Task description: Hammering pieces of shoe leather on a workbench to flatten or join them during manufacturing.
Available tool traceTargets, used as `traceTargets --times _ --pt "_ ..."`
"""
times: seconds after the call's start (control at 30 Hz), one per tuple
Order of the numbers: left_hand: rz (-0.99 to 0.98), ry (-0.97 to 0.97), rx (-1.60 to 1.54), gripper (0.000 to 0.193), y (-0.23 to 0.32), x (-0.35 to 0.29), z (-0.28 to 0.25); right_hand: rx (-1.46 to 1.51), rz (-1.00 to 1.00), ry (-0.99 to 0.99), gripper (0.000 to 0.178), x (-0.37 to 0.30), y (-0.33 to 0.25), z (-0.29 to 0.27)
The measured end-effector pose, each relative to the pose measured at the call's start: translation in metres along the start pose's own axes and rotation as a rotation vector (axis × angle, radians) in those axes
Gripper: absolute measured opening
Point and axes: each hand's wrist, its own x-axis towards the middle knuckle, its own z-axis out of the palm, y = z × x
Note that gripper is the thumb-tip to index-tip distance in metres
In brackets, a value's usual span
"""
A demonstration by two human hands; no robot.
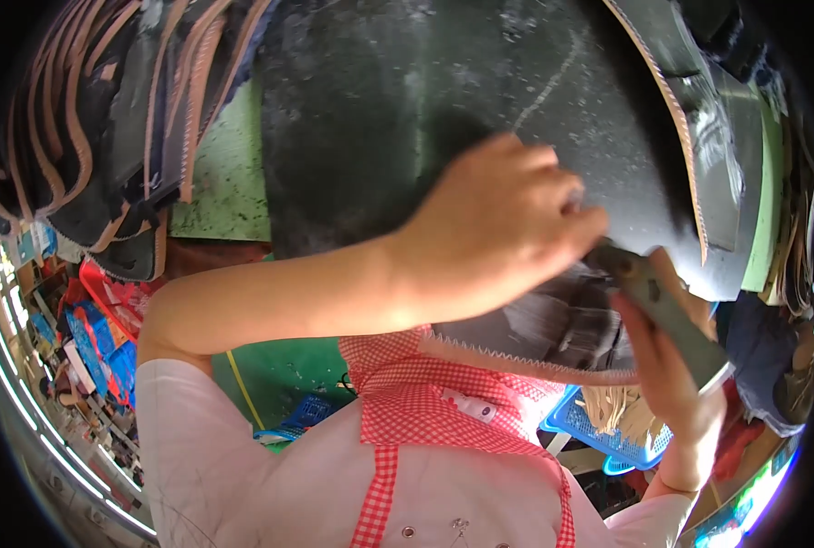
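My right hand is closed around a long grey tool with a dark head and a round spot near that end; its exact kind does not show. Slightly blurred, my left hand is closed, fingers curled, just beside the tool's dark head. What it pinches, if anything, is hidden. Below both hands lies a dark piece of material with a tan, zigzag-stitched edge, hanging over the table's near side. A large black sheet spreads under my left hand.
Dark strips with tan stitched edges are stacked at the far left, and another stitched piece lies on the right. The green tabletop shows between them. A blue basket with tan scraps stands below, near my right forearm.
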Motion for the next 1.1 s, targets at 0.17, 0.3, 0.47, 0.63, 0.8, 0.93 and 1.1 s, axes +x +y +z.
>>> traceTargets --times 0.17,0.3,0.47,0.63,0.8,0.93,1.1 --pt "0.089 0.015 -0.097 0.024 -0.015 -0.006 -0.003 0.207 -0.035 0.083 0.011 0.0 0.011 -0.003" --pt "0.118 0.016 -0.08 0.02 -0.009 -0.007 -0.004 0.179 0.075 0.059 0.014 -0.003 -0.002 -0.004" --pt "0.27 0.013 0.132 0.024 -0.002 -0.006 -0.008 0.066 -0.151 0.02 0.024 0.012 0.004 -0.009" --pt "0.059 -0.242 -0.011 0.017 -0.018 0.006 -0.032 0.047 -0.134 -0.151 0.015 0.014 0.0 -0.003" --pt "0.233 -0.15 0.113 0.016 -0.013 0.003 -0.033 0.0 -0.081 -0.18 0.013 0.015 -0.003 0.004" --pt "0.21 -0.18 0.058 0.021 -0.024 0.004 -0.034 0.064 -0.141 -0.112 0.013 0.018 -0.005 0.002" --pt "0.263 -0.137 0.051 0.022 -0.027 0.002 -0.038 0.063 -0.018 -0.215 0.013 0.017 -0.017 0.006"
